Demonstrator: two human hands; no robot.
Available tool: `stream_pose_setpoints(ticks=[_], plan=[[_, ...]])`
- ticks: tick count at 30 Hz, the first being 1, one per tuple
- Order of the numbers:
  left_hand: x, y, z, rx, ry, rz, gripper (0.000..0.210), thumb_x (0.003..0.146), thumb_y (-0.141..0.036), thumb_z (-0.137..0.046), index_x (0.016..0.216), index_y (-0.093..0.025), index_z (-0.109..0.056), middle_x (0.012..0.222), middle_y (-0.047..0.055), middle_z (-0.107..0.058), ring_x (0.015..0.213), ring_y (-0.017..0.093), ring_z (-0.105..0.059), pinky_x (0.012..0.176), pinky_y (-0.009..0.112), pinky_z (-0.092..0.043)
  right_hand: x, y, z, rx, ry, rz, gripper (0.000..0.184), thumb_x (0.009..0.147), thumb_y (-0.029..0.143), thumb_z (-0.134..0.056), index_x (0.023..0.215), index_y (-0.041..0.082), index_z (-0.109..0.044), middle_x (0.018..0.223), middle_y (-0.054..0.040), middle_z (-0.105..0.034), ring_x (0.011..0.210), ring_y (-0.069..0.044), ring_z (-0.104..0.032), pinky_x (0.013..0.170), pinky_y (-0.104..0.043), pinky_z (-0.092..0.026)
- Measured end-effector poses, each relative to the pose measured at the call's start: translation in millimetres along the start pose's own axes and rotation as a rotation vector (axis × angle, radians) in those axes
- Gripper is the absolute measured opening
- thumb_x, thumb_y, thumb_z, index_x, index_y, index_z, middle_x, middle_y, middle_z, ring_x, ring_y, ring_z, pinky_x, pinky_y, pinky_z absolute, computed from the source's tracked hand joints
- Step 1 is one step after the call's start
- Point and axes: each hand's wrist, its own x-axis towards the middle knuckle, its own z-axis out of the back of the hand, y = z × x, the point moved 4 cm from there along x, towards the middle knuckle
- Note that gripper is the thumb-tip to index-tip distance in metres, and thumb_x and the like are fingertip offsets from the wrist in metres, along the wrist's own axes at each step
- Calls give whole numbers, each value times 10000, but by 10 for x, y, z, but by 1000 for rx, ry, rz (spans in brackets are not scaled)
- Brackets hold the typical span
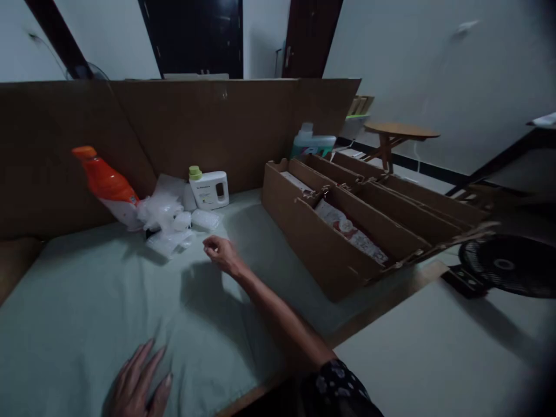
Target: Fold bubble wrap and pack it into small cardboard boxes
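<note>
A loose heap of clear plastic packaging lies on the pale green cloth, toward the back left, with a rounded bubble-wrapped piece at its right end. The right hand is nearest, just in front of that piece and apart from it. Its grip is curled in, fingertips close to the thumb; I cannot tell whether anything is pinched there. The left hand is low in the view, over the cloth at the near side, its fingers extended and slightly apart, with nothing in its grip.

Just behind the heap stands a white bottle with a green cap and a side handle. An orange bottle, pale at its lower part, is at the heap's left. To the right sits a divided cardboard box; a printed packet lies in one of its front compartments. A blue-green bottle shows behind the box. A cardboard panel runs along the back. Farther right are a round wooden table and a black fan.
</note>
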Motion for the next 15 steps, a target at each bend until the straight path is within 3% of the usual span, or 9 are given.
stream_pose_setpoints(ticks=[2, 4, 6, 7, 9, 11, 12, 13, 15], plan=[[69, -182, 96, 12, -24, 72, 473, 895, -308, -562, 1363, -248, -536, 1330, 155, -644, 1224, 350, -614, 935, 509, -564, -280, 335, 326, -72, -33, 96, 309, 819, 214, -650, 1120, 229, -719, 1163, -70, -722, 1106, -249, -618, 981, -383, -446], [136, -368, 189, 19, -38, 122, 388, 915, -297, -538, 1291, -213, -584, 1354, 162, -629, 1247, 338, -597, 978, 520, -545, -651, 686, 817, -425, -170, 310, 380, 830, 254, -667, 1208, 221, -682, 1327, -123, -654, 1201, -309, -570, 1001, -465, -416], [176, -511, 245, -13, 12, 155, 372, 929, -281, -523, 1286, -212, -600, 1403, 133, -609, 1300, 309, -562, 1048, 513, -511, -985, 835, 1424, -764, -328, 346, 433, 856, 295, -648, 1281, 213, -631, 1390, -160, -606, 1228, -348, -552, 980, -512, -400], [183, -561, 268, -32, 35, 170, 371, 934, -277, -519, 1289, -212, -607, 1418, 120, -603, 1319, 297, -548, 1078, 511, -492, -1103, 814, 1740, -931, -380, 296, 449, 866, 354, -650, 1288, 206, -619, 1372, -185, -611, 1191, -364, -571, 946, -526, -404], [178, -627, 306, -67, 61, 204, 370, 940, -276, -517, 1288, -209, -623, 1425, 108, -603, 1333, 290, -534, 1118, 522, -461, -1229, 621, 2323, -1213, -413, 137, 362, 865, 509, -650, 1085, 225, -691, 1096, -206, -715, 952, -358, -651, 798, -519, -421], [162, -659, 327, -102, 57, 243, 363, 932, -266, -523, 1268, -203, -645, 1419, 108, -608, 1328, 293, -537, 1131, 535, -450, -1243, 303, 2763, -1303, -321, -85, 348, 800, 600, -697, 690, 271, -667, 647, -145, -666, 598, -281, -610, 614, -463, -384], [154, -666, 326, -121, 50, 265, 359, 923, -255, -529, 1254, -203, -657, 1418, 109, -608, 1327, 296, -538, 1133, 542, -449, -1235, 146, 2910, -1284, -256, -208, 392, 751, 614, -733, 575, 279, -629, 551, -115, -620, 465, -235, -538, 543, -430, -352], [148, -667, 319, -142, 36, 284, 353, 911, -245, -535, 1235, -202, -670, 1414, 111, -610, 1326, 300, -539, 1133, 549, -450, -1222, 47, 2987, -1251, -204, -243, 420, 728, 621, -740, 515, 284, -610, 493, -90, -584, 388, -203, -477, 496, -399, -320], [144, -652, 288, -195, 2, 309, 343, 890, -229, -540, 1197, -200, -691, 1400, 120, -615, 1323, 307, -543, 1114, 548, -473, -1209, 47, 2943, -1185, -125, -95, 406, 774, 605, -684, 527, 285, -654, 469, -68, -579, 330, -188, -440, 445, -350, -276]])
